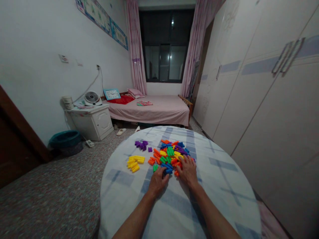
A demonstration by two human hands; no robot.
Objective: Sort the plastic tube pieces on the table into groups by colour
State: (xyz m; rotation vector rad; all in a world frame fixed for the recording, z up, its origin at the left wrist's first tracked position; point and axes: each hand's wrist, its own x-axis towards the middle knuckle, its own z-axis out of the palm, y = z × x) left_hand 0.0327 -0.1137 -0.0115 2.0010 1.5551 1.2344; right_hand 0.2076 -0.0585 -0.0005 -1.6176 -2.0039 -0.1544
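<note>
A mixed heap of small plastic building pieces (170, 152) in orange, green, yellow, blue and purple lies on the round table. My left hand (158, 182) is at the heap's near left edge, thumb and fingers apart, beside green pieces (155, 168) and blue pieces (168, 170). My right hand (187, 170) rests over the near right side with its fingers spread, touching orange and yellow pieces. Left of the heap lie two groups of one colour each: purple pieces (141, 145) farther back and yellow pieces (135, 162) closer to me. Some pieces are hidden under my fingers.
A white cloth with blue-grey stripes covers the round table (122, 199). Beyond it stands a bed (159, 111), with a white cabinet (99, 122) and a teal bin (66, 141) to the left. A tall wardrobe (269, 109) runs along the right side.
</note>
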